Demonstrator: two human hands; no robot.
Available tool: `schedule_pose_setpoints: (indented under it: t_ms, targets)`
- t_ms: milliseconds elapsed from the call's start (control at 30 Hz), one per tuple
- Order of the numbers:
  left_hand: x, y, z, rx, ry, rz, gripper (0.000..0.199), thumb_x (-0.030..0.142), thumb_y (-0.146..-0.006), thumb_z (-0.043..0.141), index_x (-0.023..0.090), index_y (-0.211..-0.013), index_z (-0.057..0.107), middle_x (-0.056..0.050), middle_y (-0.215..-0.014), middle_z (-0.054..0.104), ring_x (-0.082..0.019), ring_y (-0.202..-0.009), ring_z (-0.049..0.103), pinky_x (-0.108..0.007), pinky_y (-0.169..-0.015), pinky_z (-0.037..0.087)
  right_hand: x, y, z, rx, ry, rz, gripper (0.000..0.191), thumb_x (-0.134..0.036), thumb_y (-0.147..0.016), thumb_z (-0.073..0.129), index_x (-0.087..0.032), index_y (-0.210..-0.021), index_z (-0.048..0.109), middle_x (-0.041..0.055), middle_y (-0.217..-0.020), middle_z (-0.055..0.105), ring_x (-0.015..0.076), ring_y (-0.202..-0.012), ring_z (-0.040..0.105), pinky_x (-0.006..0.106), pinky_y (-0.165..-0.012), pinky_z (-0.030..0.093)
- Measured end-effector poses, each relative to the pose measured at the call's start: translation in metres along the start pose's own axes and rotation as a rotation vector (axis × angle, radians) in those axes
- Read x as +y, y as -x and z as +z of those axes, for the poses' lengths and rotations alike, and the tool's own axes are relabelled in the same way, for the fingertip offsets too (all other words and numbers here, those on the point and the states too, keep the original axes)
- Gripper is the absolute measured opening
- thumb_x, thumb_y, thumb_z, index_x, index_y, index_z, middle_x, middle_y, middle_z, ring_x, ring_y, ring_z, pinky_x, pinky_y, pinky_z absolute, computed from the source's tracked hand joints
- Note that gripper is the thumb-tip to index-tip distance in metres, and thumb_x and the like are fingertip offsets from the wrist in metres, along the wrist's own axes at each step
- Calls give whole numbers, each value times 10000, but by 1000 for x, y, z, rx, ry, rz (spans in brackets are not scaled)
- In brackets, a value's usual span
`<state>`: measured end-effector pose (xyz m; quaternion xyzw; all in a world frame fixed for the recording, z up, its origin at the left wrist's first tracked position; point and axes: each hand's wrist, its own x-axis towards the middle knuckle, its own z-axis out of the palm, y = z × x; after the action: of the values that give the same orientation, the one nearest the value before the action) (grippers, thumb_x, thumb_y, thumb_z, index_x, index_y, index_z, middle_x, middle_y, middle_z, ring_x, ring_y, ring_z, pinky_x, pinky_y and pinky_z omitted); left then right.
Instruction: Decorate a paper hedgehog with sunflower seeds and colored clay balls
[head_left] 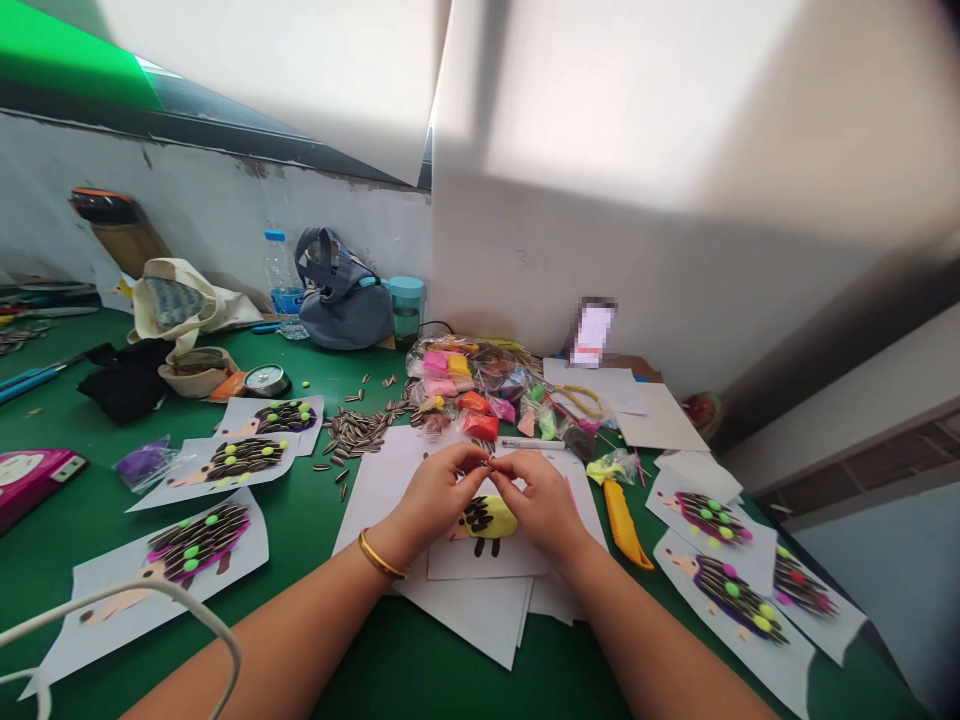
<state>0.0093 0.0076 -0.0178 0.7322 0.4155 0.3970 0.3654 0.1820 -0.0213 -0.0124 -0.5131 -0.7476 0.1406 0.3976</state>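
Note:
My left hand (450,490) and my right hand (535,492) meet fingertip to fingertip over the middle of the table. Both are closed in a pinch on a small dark sunflower seed (487,463), mostly covered by the fingers. Just below them lies a hedgehog picture (499,515) with a yellow clay body, several dark seeds stuck on its left part and two dark legs. Its paper rests on a stack of white sheets (480,610). Loose sunflower seeds (356,435) are heaped left of the sheets.
Bagged coloured clay (480,400) lies beyond my hands. A yellow utility knife (626,525) sits to the right, with scissors (577,400) farther back. Other hedgehog pictures (199,540) lie at both sides. A white cable (202,610) arches at front left; a phone (592,333) leans against the wall.

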Motion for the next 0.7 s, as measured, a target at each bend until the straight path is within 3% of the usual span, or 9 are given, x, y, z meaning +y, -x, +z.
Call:
schedule_pose_setpoints:
  t_ms: [100, 233, 367, 500, 700]
  targets:
    - [-2, -1, 2, 2, 117, -62, 141, 269, -837, 600, 189, -941, 652, -31, -880, 699, -168, -805, 651, -288, -729, 518, 0, 1, 0, 6, -19, 23, 132, -220, -877, 597, -232, -939, 713, 47, -929, 725, 213, -903, 632, 343, -815, 470]
    - [0, 0, 4, 15, 81, -57, 140, 214, -815, 576, 194, -926, 659, -22, -869, 694, -159, -788, 636, -283, -704, 495, 0, 1, 0, -18, -17, 41, 171, -230, -897, 562, -241, -981, 711, 38, -956, 735, 204, -907, 646, 329, -816, 474]
    - [5, 1, 6, 23, 55, -73, 123, 195, -792, 558, 190, -887, 636, -4, -815, 667, -147, -741, 607, -272, -670, 479, -4, 1, -1, -21, 176, -65, 196, -226, -918, 519, -227, -966, 709, 53, -893, 736, 208, -842, 643, 321, -769, 439]
    - [11, 3, 8, 37, 91, -134, 111, 162, -754, 529, 187, -850, 580, 12, -768, 629, -141, -703, 586, -268, -650, 476, -11, 0, -1, -27, 393, -192, 214, -213, -931, 492, -190, -834, 682, 62, -747, 684, 199, -731, 595, 317, -697, 367]
    - [16, 3, 9, 64, 72, -171, 75, 174, -727, 525, 196, -797, 540, 26, -708, 580, -138, -653, 540, -264, -599, 428, -13, 0, 5, -12, 489, -241, 285, -227, -955, 445, -194, -722, 606, 54, -677, 616, 193, -687, 537, 320, -669, 325]
